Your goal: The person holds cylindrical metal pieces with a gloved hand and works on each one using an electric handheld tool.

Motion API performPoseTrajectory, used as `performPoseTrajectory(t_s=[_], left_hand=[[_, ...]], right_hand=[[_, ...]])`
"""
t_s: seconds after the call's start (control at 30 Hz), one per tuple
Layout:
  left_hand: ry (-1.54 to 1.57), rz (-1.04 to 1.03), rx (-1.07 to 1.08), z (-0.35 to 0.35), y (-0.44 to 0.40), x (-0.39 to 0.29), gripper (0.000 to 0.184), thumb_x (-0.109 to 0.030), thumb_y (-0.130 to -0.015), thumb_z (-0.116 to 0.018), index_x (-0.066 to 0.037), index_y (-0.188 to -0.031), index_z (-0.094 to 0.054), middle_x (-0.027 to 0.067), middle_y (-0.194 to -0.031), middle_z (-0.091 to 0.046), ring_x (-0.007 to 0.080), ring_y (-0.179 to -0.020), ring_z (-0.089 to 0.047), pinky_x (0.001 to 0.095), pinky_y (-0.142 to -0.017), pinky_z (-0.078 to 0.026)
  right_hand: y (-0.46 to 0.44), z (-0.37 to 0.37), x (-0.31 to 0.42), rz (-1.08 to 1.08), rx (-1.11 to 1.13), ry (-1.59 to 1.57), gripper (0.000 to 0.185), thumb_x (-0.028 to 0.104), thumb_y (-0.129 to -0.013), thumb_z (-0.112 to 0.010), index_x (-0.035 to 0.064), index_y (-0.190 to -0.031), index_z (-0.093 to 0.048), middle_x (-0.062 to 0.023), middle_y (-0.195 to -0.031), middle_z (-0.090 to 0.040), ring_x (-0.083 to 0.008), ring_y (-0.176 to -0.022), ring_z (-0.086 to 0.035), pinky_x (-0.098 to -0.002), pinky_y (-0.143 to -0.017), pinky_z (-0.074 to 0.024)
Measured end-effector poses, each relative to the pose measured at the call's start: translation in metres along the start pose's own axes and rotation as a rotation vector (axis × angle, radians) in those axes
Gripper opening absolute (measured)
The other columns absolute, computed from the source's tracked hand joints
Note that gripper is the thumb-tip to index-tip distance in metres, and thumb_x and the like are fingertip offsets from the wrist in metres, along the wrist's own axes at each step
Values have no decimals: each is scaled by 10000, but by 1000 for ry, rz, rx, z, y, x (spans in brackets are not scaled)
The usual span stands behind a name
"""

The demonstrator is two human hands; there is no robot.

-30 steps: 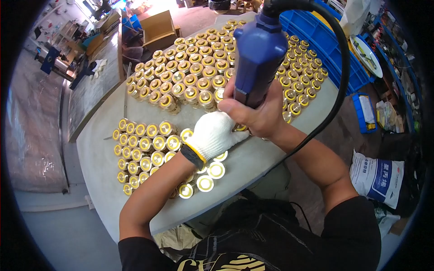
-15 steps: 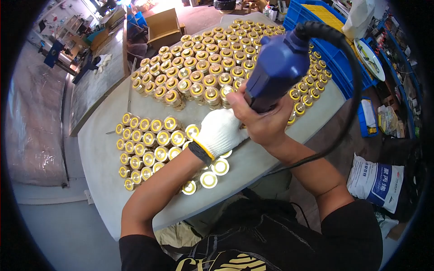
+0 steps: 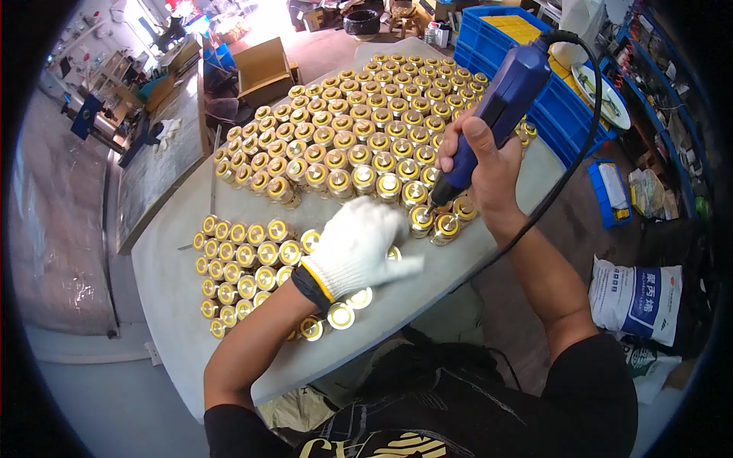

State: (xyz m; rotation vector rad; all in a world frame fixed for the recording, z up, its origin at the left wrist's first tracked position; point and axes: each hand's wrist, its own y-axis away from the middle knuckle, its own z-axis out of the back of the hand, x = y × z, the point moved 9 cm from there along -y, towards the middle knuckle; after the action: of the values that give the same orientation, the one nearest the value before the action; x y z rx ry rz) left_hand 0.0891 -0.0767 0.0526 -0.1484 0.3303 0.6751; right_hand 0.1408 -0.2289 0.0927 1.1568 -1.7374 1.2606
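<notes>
My right hand [image 3: 495, 172] is wrapped round a dark blue corded electric screwdriver [image 3: 510, 91], its thumb raised along the body. The tool tilts, with its narrow tip down at the top of a brass cylinder [image 3: 420, 220] at the near right end of the large group. My left hand [image 3: 353, 248], in a white knitted glove, is over the near group of cylinders. Its thumb stretches out to the right and its fingers are apart, slightly blurred. A yellow-ringed cylinder top [image 3: 393, 253] shows between thumb and fingers; whether they touch it I cannot tell.
Many brass cylinders with yellow rings [image 3: 336, 137] cover the far part of the grey table [image 3: 172, 282]. A smaller group [image 3: 246, 255] stands near left. The black cord [image 3: 561, 183] loops down at right. Blue crates [image 3: 561, 122] stand behind, a cardboard box [image 3: 263, 69] at far left.
My left hand has moved left and down, away from the tool. The screwdriver has shifted right and now leans with its tip visible on a cylinder. The view has shifted slightly.
</notes>
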Motion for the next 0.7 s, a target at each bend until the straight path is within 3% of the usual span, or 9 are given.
performPoseTrajectory(t_s=[0.07, 0.17, 0.43, 0.5, 0.63, 0.7], left_hand=[[50, 97, -44, 0, -11, 2, 410, -396, -794, -754, -66, -1019, -664, 163, -898, -668, 350, -910, -669, 486, -887, -497], [-34, 96, -151, -11, -22, 0, 548, -389, -793, -769, -73, -1191, -564, 161, -877, -655, 360, -829, -667, 475, -726, -530], [-83, 64, -72, -19, -30, 4, 479, -352, -788, -774, -41, -1100, -587, 117, -795, -664, 338, -738, -678, 450, -674, -536], [-44, 58, -121, -12, -23, 0, 362, -334, -785, -751, -11, -890, -624, 170, -727, -646, 371, -709, -673, 480, -668, -536], [-48, 64, -170, -7, -18, 1, 365, -340, -795, -738, 5, -866, -642, 194, -733, -659, 387, -724, -673, 484, -686, -540], [99, 79, -67, -23, -19, 7, 392, -315, -772, -742, 3, -961, -612, 217, -832, -667, 407, -745, -669, 501, -693, -539]], right_hand=[[2, 3, -4, 3, -32, -73, 449, 423, -908, -754, 26, -1000, -564, -79, -740, -595, -167, -593, -607, -320, -562, -535], [3, 2, -7, 13, -27, -76, 430, 401, -909, -758, 20, -985, -575, -84, -733, -605, -166, -589, -610, -315, -556, -533], [10, -13, -3, 13, 73, -90, 429, 395, -895, -775, 15, -976, -592, -89, -729, -626, -163, -592, -617, -305, -563, -530], [16, -22, -3, -4, 138, -67, 459, 409, -878, -790, 14, -992, -586, -89, -730, -625, -161, -600, -619, -305, -569, -530], [21, -38, -3, -15, 265, -142, 523, 415, -812, -850, 15, -1007, -576, -73, -725, -615, -150, -617, -615, -303, -576, -524], [18, -44, -3, -12, 331, -129, 543, 412, -784, -872, 14, -1004, -576, -68, -724, -614, -147, -620, -613, -303, -578, -521]])
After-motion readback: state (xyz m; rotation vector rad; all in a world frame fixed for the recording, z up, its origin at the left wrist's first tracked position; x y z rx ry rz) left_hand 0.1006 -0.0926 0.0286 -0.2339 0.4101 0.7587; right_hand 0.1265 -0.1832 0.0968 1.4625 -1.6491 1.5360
